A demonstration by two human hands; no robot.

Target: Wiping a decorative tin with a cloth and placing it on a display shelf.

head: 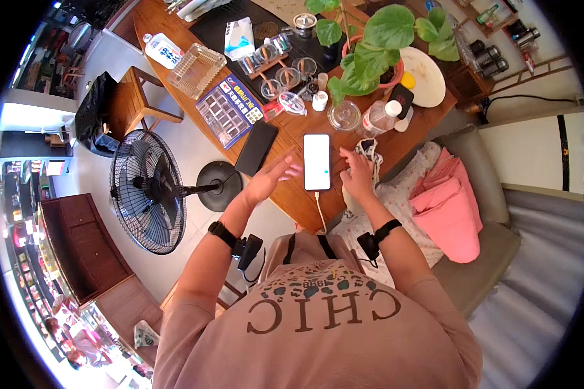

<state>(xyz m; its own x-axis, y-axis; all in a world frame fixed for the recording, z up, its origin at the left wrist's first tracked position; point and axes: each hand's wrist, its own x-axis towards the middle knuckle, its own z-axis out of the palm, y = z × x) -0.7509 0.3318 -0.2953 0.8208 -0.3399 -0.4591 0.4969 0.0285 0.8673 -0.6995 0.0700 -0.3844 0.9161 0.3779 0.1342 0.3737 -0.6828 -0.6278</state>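
Note:
A smartphone (317,160) with a bright, mostly white screen lies face up on the wooden table (292,206), a white charging cable (319,214) running from its lower end. Just left of it hovers my left hand (272,177), fingers spread and nothing in them. My right hand (357,170) is at the phone's right side, holding nothing that I can see, its index finger extended towards the screen and apart from it. Beyond my left hand lies a black phone-like slab (257,148). A patterned cloth (370,148) is partly hidden behind my right hand.
Glass cups (288,77), a plastic bottle (380,119), a glass jar (344,116) and a potted plant (379,58) crowd the table's far part. A printed sample board (229,112) lies leftward. A standing fan (148,191) is at left; a sofa (486,248) with pink cloth (447,209) at right.

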